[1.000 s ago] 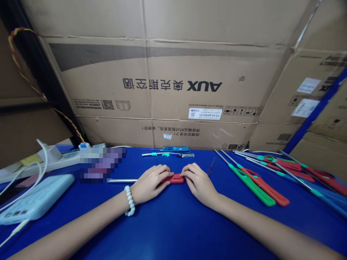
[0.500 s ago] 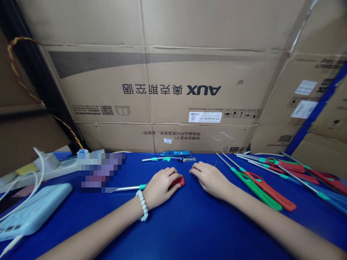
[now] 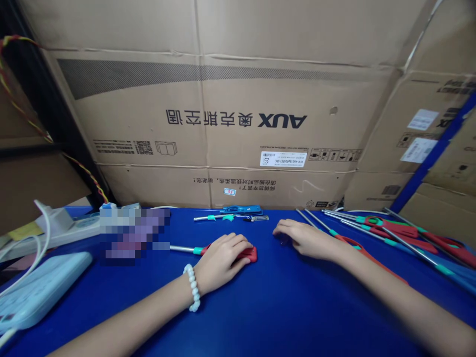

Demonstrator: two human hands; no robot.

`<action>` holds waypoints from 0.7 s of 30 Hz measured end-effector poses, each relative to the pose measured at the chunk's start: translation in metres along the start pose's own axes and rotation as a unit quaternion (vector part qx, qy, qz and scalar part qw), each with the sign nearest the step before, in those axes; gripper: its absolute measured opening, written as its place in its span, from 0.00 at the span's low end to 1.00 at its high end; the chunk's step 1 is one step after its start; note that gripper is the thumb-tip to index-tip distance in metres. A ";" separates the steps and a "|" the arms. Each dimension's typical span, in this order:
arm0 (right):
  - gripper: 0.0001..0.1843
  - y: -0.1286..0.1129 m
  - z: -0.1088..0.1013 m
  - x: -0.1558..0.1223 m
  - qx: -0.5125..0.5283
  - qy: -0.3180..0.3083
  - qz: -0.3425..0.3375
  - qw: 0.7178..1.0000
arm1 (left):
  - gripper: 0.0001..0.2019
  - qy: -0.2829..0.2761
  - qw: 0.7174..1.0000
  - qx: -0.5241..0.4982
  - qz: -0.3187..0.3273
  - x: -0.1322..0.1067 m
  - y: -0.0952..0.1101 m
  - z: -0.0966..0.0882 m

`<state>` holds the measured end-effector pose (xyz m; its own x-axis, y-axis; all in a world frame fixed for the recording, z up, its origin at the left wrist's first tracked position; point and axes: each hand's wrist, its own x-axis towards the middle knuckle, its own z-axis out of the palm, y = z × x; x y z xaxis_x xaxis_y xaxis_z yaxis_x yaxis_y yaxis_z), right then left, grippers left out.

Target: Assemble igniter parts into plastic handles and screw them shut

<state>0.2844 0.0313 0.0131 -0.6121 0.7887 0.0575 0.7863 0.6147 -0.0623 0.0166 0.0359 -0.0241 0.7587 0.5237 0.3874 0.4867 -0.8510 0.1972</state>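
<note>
My left hand (image 3: 225, 260) lies over the handle of a red long-necked lighter (image 3: 250, 254), its fingers closed around it. The lighter rests flat on the blue tabletop (image 3: 253, 317), its metal tube (image 3: 182, 249) pointing left and its end blurred out. To the right, just above the table and apart from this lighter, my right hand (image 3: 303, 238) has its fingers curled together. A small dark thing shows under those fingertips, too unclear to name. Behind the hands lie a blue lighter shell (image 3: 241, 209), a metal tube with teal parts (image 3: 211, 217) and a small clear piece with a black end (image 3: 256, 218).
Several assembled lighters lie at the right, among them an orange-red one (image 3: 366, 253) partly behind my right forearm. At the left are a light-blue device (image 3: 48, 285) with white cables and a power strip (image 3: 80, 229). A cardboard wall (image 3: 230, 89) closes off the back.
My right hand has shifted right, its forearm now covering the green lighter's handle. My left hand still covers the red lighter, with more of the handle's end showing.
</note>
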 end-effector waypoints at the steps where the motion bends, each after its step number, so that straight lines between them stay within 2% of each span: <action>1: 0.26 0.000 0.001 0.001 -0.021 0.008 0.003 1.000 | 0.11 -0.006 1.000 -0.004 0.006 0.000 0.001 -0.001; 5: 0.15 -0.002 0.007 0.006 -0.120 0.017 -0.003 0.993 | 0.13 -0.030 0.999 -0.005 0.024 -0.001 0.005 -0.003; 8: 0.11 -0.008 0.009 0.007 -0.097 0.079 -0.019 0.992 | 0.19 -0.045 0.998 -0.004 0.037 -0.001 0.006 -0.005; 11: 0.08 -0.020 0.008 0.008 0.060 0.208 0.020 0.976 | 0.18 -0.047 0.997 -0.013 0.053 0.000 0.006 -0.005; 12: 0.07 -0.025 0.007 0.008 0.138 0.249 0.040 0.958 | 0.17 -0.046 0.997 -0.018 0.056 0.000 0.006 -0.005; 14: 0.05 -0.035 0.006 0.010 0.309 0.288 0.050 0.905 | 0.16 -0.043 0.997 -0.027 0.061 0.001 0.007 -0.005; 16: 0.04 -0.044 0.005 0.012 0.423 0.297 0.030 0.856 | 0.16 -0.040 0.996 -0.035 0.065 0.001 0.007 -0.005; 17: 0.04 -0.047 0.005 0.012 0.455 0.294 0.019 0.840 | 0.16 -0.040 0.996 -0.038 0.067 0.001 0.007 -0.005; 21: 0.06 -0.051 0.007 0.012 0.486 0.271 0.002 0.831 | 0.15 -0.039 0.996 -0.040 0.071 0.001 0.008 -0.006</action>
<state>0.2363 0.0099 0.0100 -0.2753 0.8335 0.4790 0.1869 0.5352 -0.8238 0.0187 0.0298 -0.0166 0.8506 0.3960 0.3458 0.3375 -0.9156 0.2184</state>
